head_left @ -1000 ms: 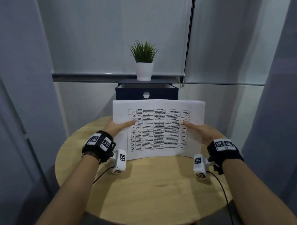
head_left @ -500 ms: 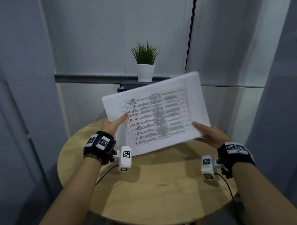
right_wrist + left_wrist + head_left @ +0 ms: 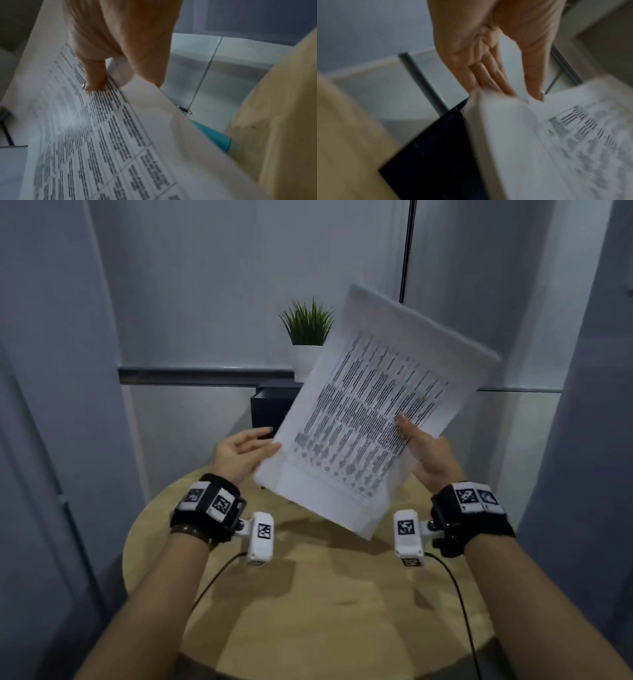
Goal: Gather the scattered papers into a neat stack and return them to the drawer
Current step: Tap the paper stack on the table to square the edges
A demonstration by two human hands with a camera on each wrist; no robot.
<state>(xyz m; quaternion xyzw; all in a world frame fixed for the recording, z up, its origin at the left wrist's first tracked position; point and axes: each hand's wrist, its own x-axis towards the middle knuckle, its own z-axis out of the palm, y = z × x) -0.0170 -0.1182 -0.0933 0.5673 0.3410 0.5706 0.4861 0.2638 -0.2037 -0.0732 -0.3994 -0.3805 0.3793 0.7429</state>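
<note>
Round wooden table (image 3: 308, 611) — dark drawer box (image 3: 270, 409) at far edge.

The paper stack (image 3: 370, 412) is hanging tilted above the round table (image 3: 308, 611), with the left hand (image 3: 239, 455) pinching its left corner and the right hand (image 3: 431, 453) gripping its right edge. The drawer (image 3: 270, 405) is sitting behind the stack, and the potted plant (image 3: 306, 337) is standing on top of it.

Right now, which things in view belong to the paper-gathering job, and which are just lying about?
Job:
paper stack, held above the wooden table
right hand gripping it, thumb on the print
left hand at its corner
dark drawer unit behind

Lying about:
potted plant on the drawer unit
teal object peeking past the stack, unclear what
</note>
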